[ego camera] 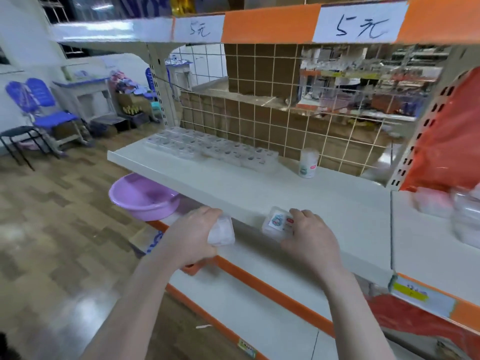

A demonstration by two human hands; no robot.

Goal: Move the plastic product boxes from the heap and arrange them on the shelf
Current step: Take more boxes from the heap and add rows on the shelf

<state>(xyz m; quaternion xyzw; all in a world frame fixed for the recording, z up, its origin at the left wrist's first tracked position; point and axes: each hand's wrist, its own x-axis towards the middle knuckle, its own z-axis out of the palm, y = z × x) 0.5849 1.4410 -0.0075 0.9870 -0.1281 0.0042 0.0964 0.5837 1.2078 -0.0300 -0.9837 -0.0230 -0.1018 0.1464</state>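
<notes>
My left hand (193, 236) grips a clear plastic box (222, 232) just below the front edge of the white shelf (324, 203). My right hand (310, 237) holds a second clear plastic box (276, 224) with a cartoon label, at the shelf's front edge. Several clear boxes (207, 149) stand in rows at the shelf's back left. A heap of clear boxes (457, 209), blurred, lies on the neighbouring shelf at the right.
A round cotton-swab tub (308, 162) stands near the wire grid back (285, 120). A purple basin (142, 196) sits on the lower shelf at the left. An orange bag (446, 141) hangs at the right. Blue chairs (44, 110) stand on the wooden floor.
</notes>
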